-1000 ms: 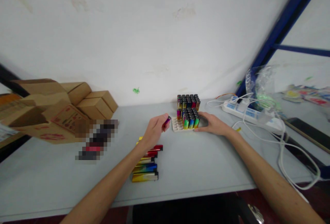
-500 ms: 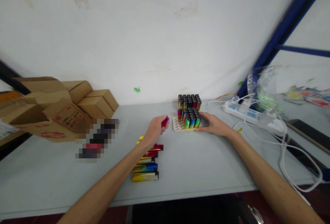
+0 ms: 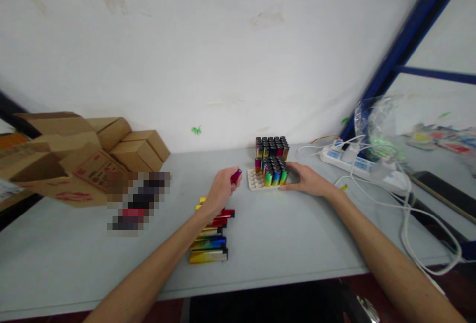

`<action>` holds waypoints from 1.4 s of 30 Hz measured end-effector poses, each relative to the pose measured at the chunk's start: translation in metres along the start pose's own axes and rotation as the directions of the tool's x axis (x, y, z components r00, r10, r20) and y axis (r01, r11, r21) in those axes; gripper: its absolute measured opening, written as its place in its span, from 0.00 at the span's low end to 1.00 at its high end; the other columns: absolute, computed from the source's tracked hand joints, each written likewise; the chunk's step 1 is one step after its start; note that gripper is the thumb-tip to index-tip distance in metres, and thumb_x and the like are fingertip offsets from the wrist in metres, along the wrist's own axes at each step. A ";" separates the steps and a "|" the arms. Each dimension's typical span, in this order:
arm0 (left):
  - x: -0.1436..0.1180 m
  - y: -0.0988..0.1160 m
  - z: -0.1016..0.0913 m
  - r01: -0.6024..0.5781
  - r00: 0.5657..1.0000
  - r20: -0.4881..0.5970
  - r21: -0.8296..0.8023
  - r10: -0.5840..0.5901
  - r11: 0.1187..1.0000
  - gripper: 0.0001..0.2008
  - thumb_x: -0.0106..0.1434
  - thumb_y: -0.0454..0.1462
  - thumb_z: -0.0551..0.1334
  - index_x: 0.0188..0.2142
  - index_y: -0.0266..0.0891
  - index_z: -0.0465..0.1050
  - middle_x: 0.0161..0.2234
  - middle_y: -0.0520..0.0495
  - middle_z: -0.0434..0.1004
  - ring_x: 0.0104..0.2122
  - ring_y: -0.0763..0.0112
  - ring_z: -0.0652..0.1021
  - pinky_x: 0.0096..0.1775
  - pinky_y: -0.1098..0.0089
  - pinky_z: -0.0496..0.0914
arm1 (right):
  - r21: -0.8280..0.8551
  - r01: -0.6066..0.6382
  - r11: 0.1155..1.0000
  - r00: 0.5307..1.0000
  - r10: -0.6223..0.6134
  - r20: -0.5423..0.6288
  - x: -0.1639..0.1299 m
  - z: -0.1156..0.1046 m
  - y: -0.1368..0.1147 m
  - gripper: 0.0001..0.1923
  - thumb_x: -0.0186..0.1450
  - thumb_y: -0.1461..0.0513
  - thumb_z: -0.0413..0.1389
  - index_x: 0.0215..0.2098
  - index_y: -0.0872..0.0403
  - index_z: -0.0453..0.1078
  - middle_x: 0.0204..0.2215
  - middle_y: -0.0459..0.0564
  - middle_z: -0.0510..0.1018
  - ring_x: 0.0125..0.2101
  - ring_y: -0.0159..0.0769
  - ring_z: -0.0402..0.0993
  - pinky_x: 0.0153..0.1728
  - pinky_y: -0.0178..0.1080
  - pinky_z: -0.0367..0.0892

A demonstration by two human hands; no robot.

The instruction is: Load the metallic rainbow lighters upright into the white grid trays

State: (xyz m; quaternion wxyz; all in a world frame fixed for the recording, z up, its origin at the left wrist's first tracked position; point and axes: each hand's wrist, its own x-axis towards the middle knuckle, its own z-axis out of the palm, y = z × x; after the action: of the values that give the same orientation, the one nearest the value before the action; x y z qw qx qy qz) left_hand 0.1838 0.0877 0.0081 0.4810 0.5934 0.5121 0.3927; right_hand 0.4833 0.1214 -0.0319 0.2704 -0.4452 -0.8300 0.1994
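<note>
My left hand (image 3: 222,187) is closed around a magenta lighter (image 3: 236,176), just left of a white tray (image 3: 255,182) with round holes. In the tray, colourful lighters (image 3: 275,177) with dark tops stand upright in rows; its left part shows bare holes. A magenta lighter (image 3: 258,165) stands apart at the left of the rows. My right hand (image 3: 305,179) grips the tray's right side, thumb at the front edge and fingers beside the lighters. Below my left wrist lies a column of loose lighters (image 3: 208,256) in yellow, blue and red, partly hidden by my forearm.
Cardboard boxes (image 3: 85,164) stand at the left, near a pixelated patch (image 3: 139,204). A white power strip (image 3: 366,168) with tangled white cables (image 3: 407,219) lies at the right, by a dark phone (image 3: 442,194). A blue frame post (image 3: 405,40) rises behind it.
The left hand with the magenta lighter is almost still beside the tray. The right hand keeps its hold. The whole view has shifted slightly.
</note>
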 end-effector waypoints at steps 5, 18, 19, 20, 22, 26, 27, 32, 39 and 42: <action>-0.001 0.003 0.001 0.022 1.000 -0.018 -0.107 -0.024 0.994 0.23 0.64 0.54 0.51 0.22 0.39 0.61 0.16 0.57 0.52 0.16 0.78 0.54 0.20 0.74 0.49 | 0.007 -0.007 1.000 1.000 0.007 0.010 0.000 -0.002 -0.005 0.39 0.56 0.48 0.67 0.61 0.54 0.66 0.58 0.58 0.74 0.56 0.53 0.73 0.59 0.55 0.66; 0.010 0.012 0.008 -0.200 0.977 0.009 -0.300 0.213 0.933 0.22 0.62 0.49 0.64 0.48 0.36 0.72 0.35 0.49 0.72 0.31 0.74 0.73 0.35 0.70 0.71 | 0.023 0.033 0.999 0.999 -0.033 0.004 0.003 -0.001 -0.007 0.40 0.56 0.48 0.67 0.61 0.54 0.65 0.57 0.59 0.74 0.56 0.52 0.72 0.59 0.54 0.66; 0.012 0.014 0.009 -0.200 0.977 0.004 -0.309 0.211 0.930 0.21 0.60 0.49 0.66 0.47 0.37 0.72 0.36 0.49 0.73 0.33 0.73 0.75 0.38 0.68 0.73 | 0.027 0.035 0.999 0.999 -0.035 0.004 0.003 -0.001 -0.007 0.39 0.56 0.48 0.67 0.61 0.54 0.65 0.57 0.59 0.74 0.55 0.52 0.73 0.59 0.54 0.66; 0.014 0.015 0.009 -0.200 0.978 -0.001 -0.304 0.210 0.931 0.21 0.59 0.48 0.68 0.46 0.37 0.72 0.38 0.48 0.74 0.35 0.71 0.77 0.40 0.66 0.74 | 0.032 0.038 0.999 0.999 -0.038 0.004 0.003 -0.001 -0.008 0.39 0.56 0.48 0.67 0.61 0.54 0.65 0.57 0.59 0.74 0.55 0.52 0.73 0.59 0.54 0.66; 0.020 0.015 0.009 -0.226 0.973 -0.020 -0.237 0.228 0.945 0.19 0.56 0.47 0.70 0.42 0.36 0.74 0.38 0.47 0.77 0.37 0.68 0.78 0.43 0.64 0.75 | 0.044 0.047 0.998 0.999 -0.047 0.005 0.003 -0.002 -0.009 0.39 0.56 0.49 0.67 0.61 0.55 0.65 0.57 0.59 0.74 0.55 0.52 0.73 0.58 0.53 0.67; 0.034 0.007 0.009 -0.322 0.945 -0.047 0.046 0.324 0.946 0.17 0.53 0.45 0.72 0.37 0.35 0.78 0.34 0.44 0.82 0.36 0.65 0.80 0.44 0.65 0.76 | 0.073 0.062 0.995 0.998 -0.062 -0.001 0.004 -0.002 -0.009 0.40 0.55 0.50 0.68 0.61 0.55 0.65 0.56 0.59 0.75 0.55 0.52 0.74 0.57 0.52 0.68; 0.037 0.004 0.010 -0.333 0.940 -0.043 0.103 0.339 0.937 0.17 0.53 0.45 0.72 0.38 0.35 0.78 0.34 0.44 0.82 0.36 0.64 0.81 0.43 0.64 0.76 | 0.075 0.061 0.995 0.998 -0.061 -0.002 0.004 -0.002 -0.008 0.40 0.55 0.50 0.68 0.61 0.55 0.65 0.56 0.59 0.75 0.54 0.52 0.74 0.57 0.52 0.68; 0.044 -0.004 0.014 -0.387 0.912 -0.024 0.270 0.408 0.881 0.15 0.56 0.45 0.70 0.38 0.36 0.78 0.33 0.44 0.83 0.33 0.64 0.82 0.40 0.63 0.78 | 0.047 0.048 0.998 0.999 -0.048 -0.004 0.004 0.000 -0.005 0.41 0.55 0.48 0.68 0.61 0.55 0.65 0.56 0.60 0.75 0.54 0.52 0.74 0.56 0.52 0.69; 0.047 0.005 0.014 -0.414 0.904 0.068 0.381 0.421 0.827 0.13 0.59 0.45 0.67 0.36 0.37 0.77 0.32 0.45 0.83 0.33 0.63 0.82 0.38 0.64 0.78 | 0.042 0.059 0.997 0.998 -0.059 -0.013 0.003 0.000 -0.004 0.40 0.55 0.49 0.68 0.61 0.54 0.66 0.56 0.59 0.76 0.53 0.52 0.74 0.56 0.52 0.68; 0.050 0.016 0.011 -0.429 0.903 0.190 0.464 0.385 0.775 0.11 0.61 0.43 0.66 0.36 0.37 0.78 0.33 0.44 0.84 0.34 0.61 0.83 0.39 0.64 0.76 | 0.038 0.054 0.998 0.998 -0.053 -0.016 0.003 0.000 -0.004 0.40 0.55 0.49 0.68 0.61 0.54 0.66 0.56 0.59 0.76 0.53 0.52 0.74 0.56 0.52 0.68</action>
State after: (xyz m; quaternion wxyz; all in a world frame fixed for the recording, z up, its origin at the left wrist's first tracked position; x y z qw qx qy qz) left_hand 0.2064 0.1345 0.0201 0.2372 0.8091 0.4341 0.3173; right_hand 0.4794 0.1220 -0.0290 0.2904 -0.4191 -0.8355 0.2049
